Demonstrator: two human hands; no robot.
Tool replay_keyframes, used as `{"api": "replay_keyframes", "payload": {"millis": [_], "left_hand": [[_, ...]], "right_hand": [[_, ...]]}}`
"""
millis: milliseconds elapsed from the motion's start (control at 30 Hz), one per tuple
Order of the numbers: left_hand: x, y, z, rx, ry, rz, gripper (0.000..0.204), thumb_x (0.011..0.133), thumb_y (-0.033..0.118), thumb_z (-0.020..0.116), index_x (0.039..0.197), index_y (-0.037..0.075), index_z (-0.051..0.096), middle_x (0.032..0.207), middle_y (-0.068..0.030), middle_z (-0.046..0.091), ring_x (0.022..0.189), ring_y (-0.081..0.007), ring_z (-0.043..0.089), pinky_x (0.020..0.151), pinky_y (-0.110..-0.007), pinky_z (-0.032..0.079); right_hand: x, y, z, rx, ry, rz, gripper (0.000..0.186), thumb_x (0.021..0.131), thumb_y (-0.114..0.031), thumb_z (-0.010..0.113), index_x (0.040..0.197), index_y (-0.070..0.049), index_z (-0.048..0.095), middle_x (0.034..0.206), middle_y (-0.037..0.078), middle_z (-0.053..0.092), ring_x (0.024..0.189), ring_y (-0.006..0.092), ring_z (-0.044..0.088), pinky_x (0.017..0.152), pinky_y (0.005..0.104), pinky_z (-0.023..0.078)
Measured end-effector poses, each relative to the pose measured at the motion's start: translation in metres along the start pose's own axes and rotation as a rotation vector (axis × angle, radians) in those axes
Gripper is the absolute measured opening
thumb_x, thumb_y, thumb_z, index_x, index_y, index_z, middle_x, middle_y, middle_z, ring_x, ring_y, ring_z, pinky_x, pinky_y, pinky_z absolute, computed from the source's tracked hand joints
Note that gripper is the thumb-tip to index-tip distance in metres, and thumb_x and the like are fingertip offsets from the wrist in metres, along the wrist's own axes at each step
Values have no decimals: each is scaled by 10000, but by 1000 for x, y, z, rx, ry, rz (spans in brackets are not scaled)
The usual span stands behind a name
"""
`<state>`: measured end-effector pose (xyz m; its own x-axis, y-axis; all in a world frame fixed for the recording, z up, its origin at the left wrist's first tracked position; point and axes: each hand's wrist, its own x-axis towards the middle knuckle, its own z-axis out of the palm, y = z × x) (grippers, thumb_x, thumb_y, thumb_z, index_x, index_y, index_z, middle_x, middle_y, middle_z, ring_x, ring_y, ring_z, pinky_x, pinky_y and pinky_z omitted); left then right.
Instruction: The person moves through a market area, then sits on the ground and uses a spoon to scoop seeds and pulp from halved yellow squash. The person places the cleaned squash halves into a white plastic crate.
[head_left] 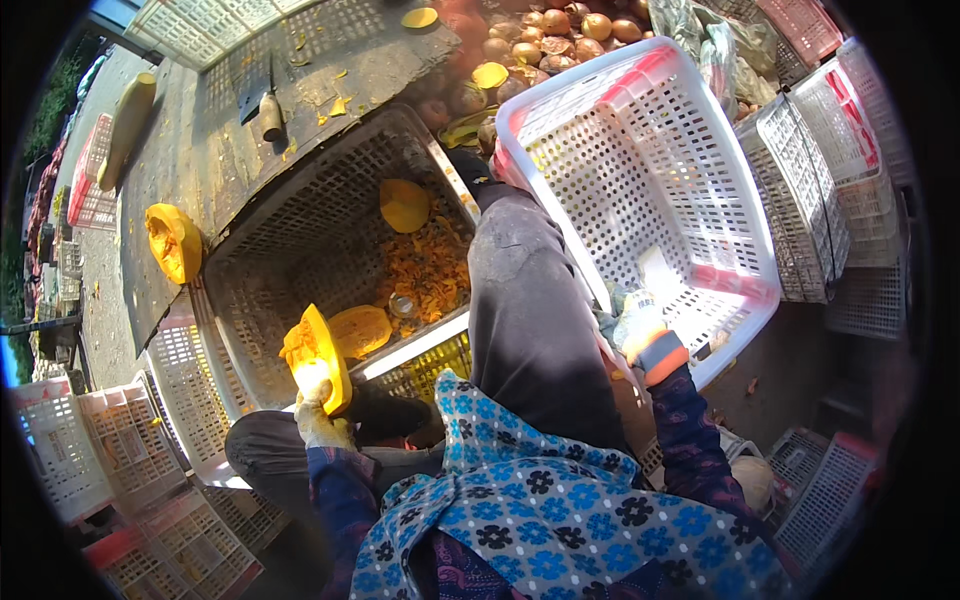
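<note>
My left hand [322,425], in a pale work glove, is closed round a cut pumpkin piece [335,365] with orange flesh and stringy pulp. It holds the piece at the near rim of a dirty crate [270,225]. Inside that crate are pumpkin pieces [404,206], a heap of orange pulp [428,262] and a small round metallic thing [400,305]. My right hand [640,325], gloved with an orange and grey cuff, grips the near-left rim of a tilted white plastic crate [645,180]. Its fingertips are partly hidden.
A knife [269,110] lies on the wooden board [205,150], with a pumpkin half [173,243] at its edge and a long pale squash [128,130] to the left. Onions [560,35] are piled at the back. Stacked crates [800,190] stand on the right, more crates [120,430] on the left.
</note>
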<state>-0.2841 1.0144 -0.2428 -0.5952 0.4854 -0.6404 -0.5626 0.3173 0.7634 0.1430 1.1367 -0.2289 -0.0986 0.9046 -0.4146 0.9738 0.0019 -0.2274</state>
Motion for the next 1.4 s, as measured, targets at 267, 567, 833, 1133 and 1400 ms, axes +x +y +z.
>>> {"api": "replay_keyframes", "payload": {"millis": [267,567,833,1133,1400], "left_hand": [[0,-2,-10,479,-197,218,380,783,-41,559,1162,-42,582,1064,-124,640,970,-232,637,869,-315,519],[1,-6,-13,859,-43,396,462,726,-190,514,1154,-37,600,1066,-114,659,984,-187,624,896,-271,477],[-5,-4,-7,1131,-72,490,339,811,-94,623,1142,-23,609,1063,-97,664,948,-166,631,881,-269,492],[-5,-6,0,1010,-93,453,332,819,-70,644,1145,-21,607,1054,-91,664,946,-164,630,850,-256,504],[-1,-6,-4,988,-28,426,315,839,-68,618,1151,-28,600,1063,-107,657,924,-174,637,854,-259,511]], "right_hand": [[8,95,21,1120,65,408,459,844,-398,676,1081,-6,652,976,154,686,948,256,641,839,345,478],[6,172,143,60,-318,442,333,907,-256,508,1143,-50,620,1128,154,626,1018,277,609,883,354,470],[-5,140,224,-70,-171,357,329,912,-239,489,1142,-48,627,1130,161,627,1014,277,610,883,356,467],[-10,111,251,-137,-139,315,328,917,-219,467,1140,-47,634,1132,169,629,1009,277,612,883,357,464],[-11,101,250,-142,-118,306,331,920,-201,447,1142,-47,639,1128,173,631,1007,277,613,885,363,462]]}}
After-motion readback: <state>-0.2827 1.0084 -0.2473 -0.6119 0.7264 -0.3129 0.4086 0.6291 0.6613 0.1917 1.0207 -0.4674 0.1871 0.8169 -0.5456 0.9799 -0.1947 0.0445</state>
